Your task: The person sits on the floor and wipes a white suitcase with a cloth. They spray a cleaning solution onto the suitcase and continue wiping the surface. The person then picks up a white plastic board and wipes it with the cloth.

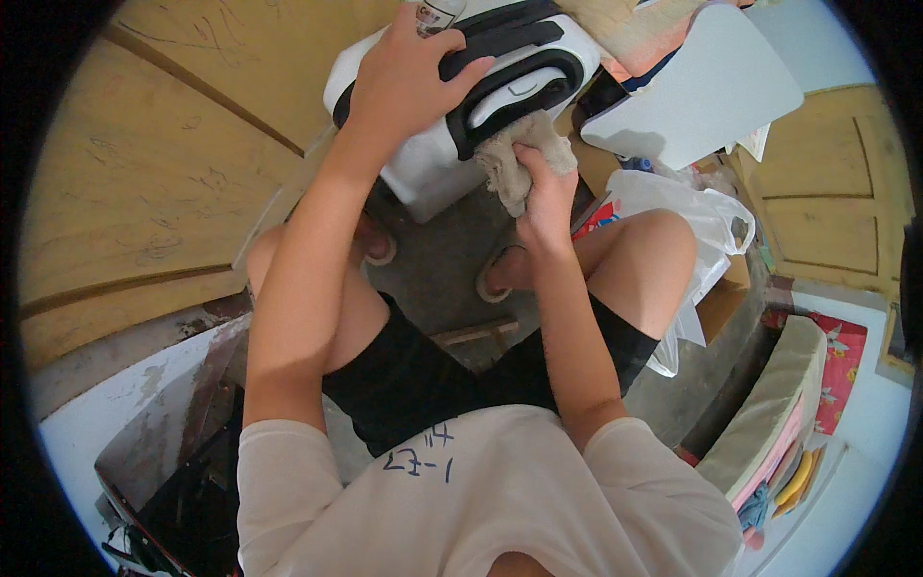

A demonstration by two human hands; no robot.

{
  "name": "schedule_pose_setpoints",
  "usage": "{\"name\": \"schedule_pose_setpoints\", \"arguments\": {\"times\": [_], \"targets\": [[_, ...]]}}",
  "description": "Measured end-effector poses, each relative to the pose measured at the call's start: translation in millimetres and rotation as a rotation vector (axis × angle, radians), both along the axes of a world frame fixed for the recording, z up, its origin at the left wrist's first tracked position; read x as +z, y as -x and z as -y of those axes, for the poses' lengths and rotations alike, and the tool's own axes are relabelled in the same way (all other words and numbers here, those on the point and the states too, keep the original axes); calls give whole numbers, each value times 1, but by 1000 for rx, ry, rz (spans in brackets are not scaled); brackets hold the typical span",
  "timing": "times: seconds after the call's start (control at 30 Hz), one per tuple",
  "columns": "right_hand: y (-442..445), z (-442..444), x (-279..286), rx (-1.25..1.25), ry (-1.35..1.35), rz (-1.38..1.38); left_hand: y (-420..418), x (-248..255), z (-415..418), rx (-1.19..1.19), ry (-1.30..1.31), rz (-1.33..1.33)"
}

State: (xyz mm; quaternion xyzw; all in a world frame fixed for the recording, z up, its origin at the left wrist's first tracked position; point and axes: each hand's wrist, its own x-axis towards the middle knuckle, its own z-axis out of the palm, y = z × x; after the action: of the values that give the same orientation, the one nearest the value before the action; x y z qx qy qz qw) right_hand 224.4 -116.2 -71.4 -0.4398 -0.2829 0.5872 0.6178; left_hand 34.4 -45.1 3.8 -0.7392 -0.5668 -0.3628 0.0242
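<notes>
My right hand point(546, 195) grips a crumpled beige cloth point(539, 137), pressing its far end to the black trim of a white hard-shelled case point(418, 177), perhaps a suitcase. A rounded black handle point(573, 61) frames a white panel with a small curved mark. My left hand point(404, 83) lies over the case's left side, with its thumb stretched towards the handle. Beside its fingers is a clear bottle or jar point(438, 13) with a printed label, cut off by the top edge. Whether the left fingers hold this bottle, I cannot tell.
A yellow wooden door or panel point(144, 166) with scribbles stands at left. At right are a white board point(699, 94), folded fabric point(620, 32), a white plastic bag point(649, 195) and a cardboard box point(725, 299). A small wooden piece point(476, 333) shows between my legs.
</notes>
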Motion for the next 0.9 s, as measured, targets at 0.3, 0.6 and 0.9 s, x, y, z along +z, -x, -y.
{"name": "schedule_pose_setpoints", "arguments": {"times": [0.3, 0.6, 0.9], "targets": [[-4, -4, -26, -80, 11, -30, -6, 22, 8, -52, 138, 23], [32, 33, -6, -68, 76, -174, -5, 12, 9, -39, 5, -15], [32, 30, -72, -110, 26, -22, -4, 8, 6, -29, 35, -24]]}}
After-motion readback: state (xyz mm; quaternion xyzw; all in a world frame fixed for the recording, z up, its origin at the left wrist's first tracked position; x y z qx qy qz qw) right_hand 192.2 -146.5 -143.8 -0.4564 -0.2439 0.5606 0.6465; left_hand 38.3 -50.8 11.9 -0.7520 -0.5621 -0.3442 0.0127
